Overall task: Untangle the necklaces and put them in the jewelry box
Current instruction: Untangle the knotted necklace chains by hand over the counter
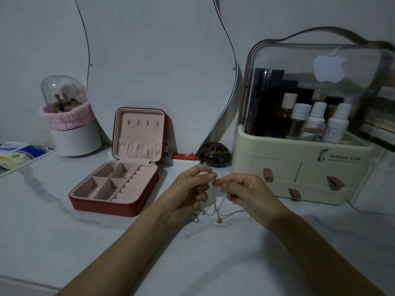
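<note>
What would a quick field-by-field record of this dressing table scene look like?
Surface: white marbled tabletop
Left hand: pinches the necklaces
Right hand: pinches the necklaces
Necklaces: thin chains, tangled, hanging between the hands
Jewelry box: red, open, pink lining, no jewelry seen inside, left of the hands
Cosmetics organizer: cream, drawers shut, right
Mirror: behind

bare forearms, no sleeves, short nails.

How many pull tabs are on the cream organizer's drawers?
3: upper-left drawer's brown pull tab, upper-right drawer's tab, bottom drawer's tab. More may be hidden past the right edge.
</note>
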